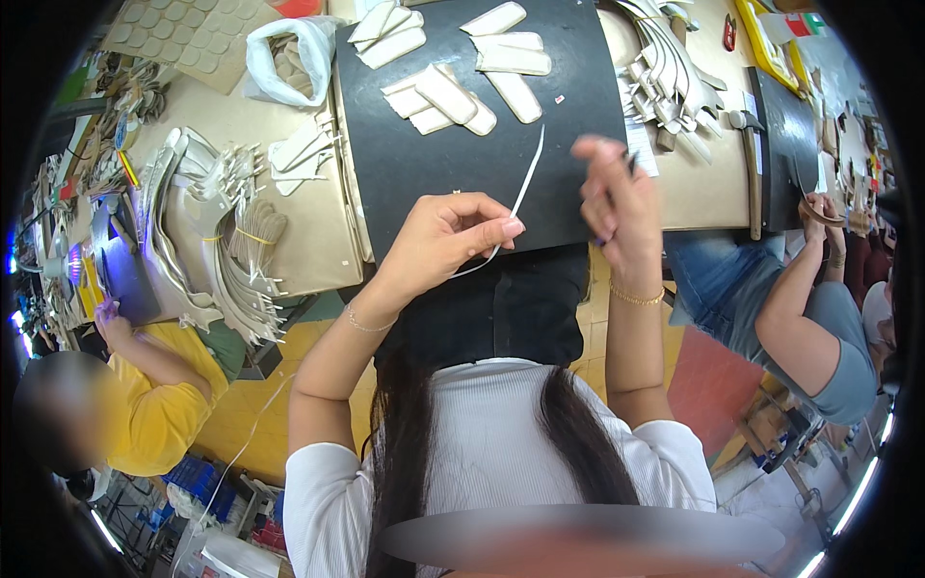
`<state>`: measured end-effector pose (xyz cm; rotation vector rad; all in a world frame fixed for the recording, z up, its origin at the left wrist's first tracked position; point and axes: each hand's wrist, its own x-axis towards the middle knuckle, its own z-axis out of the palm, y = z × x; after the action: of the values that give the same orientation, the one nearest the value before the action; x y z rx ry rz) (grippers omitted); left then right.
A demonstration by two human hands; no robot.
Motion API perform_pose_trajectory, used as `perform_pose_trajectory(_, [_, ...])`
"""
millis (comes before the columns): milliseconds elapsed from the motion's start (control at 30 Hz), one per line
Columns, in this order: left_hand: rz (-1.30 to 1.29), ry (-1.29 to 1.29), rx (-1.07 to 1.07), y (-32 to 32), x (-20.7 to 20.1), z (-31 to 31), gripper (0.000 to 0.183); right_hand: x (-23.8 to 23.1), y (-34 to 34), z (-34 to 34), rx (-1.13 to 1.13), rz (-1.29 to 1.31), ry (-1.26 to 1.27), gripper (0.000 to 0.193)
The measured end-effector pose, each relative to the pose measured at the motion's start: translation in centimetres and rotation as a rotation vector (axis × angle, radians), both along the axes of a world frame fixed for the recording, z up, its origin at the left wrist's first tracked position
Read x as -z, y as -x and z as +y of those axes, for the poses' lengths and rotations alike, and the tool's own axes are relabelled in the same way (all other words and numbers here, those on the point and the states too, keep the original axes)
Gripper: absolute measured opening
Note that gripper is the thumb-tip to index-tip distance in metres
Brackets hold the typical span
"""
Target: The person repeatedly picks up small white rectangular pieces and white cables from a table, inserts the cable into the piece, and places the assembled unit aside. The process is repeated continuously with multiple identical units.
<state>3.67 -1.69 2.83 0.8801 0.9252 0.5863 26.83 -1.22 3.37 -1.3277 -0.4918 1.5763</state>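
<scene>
left fingers (497,230) pinch a thin white strip (529,173)

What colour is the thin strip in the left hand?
The strip is white; it shows best in the head view, against the black mat.

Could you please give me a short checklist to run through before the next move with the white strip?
1. Left hand has the white strip in a pinch grip: ok.
2. Right hand is free of any tool: cannot tell; it is blurred, with a small dark shape beside it.
3. Black mat is free of loose scraps: not ok; a small scrap lies near the strip's upper end.
4. Pale oblong pieces lie away from both hands: ok; they sit in groups farther up the mat.
5. Lower end of the strip is free of snags: cannot tell; it curves below the left hand and is hard to make out.
</scene>
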Motion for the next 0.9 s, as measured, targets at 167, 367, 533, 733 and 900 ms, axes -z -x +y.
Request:
perform_pose_trajectory(167, [0.08,-0.194,-0.009,-0.7,0.4,-0.7,0.022,0.6,2.4,-2.5,-0.278,-0.032,-0.038,0.022])
perform_pose_trajectory(367, [0.577,-1.062,-0.014,0.5,1.2,3.1,0.018,0.1,1.8,-1.9,-0.181,0.102,-0.054,0.02])
perform_pose_trajectory(533, [0.98,-1.404,0.062,2.9,2.8,10.1,0.037,-0.4,0.7,-1.8,-0.191,0.246,-0.024,0.02])
perform_pose_trajectory(733, [1.011,-1.356,0.175,3.5,2.4,12.2,0.038,0.2,0.1,-1.9,-0.208,0.318,-0.029,0.018])
perform_pose_trajectory(900, [1.041,-1.338,0.082,3.4,2.7,10.9,0.035,0.7,0.1,-1.6,-0.192,0.215,-0.023,0.017])
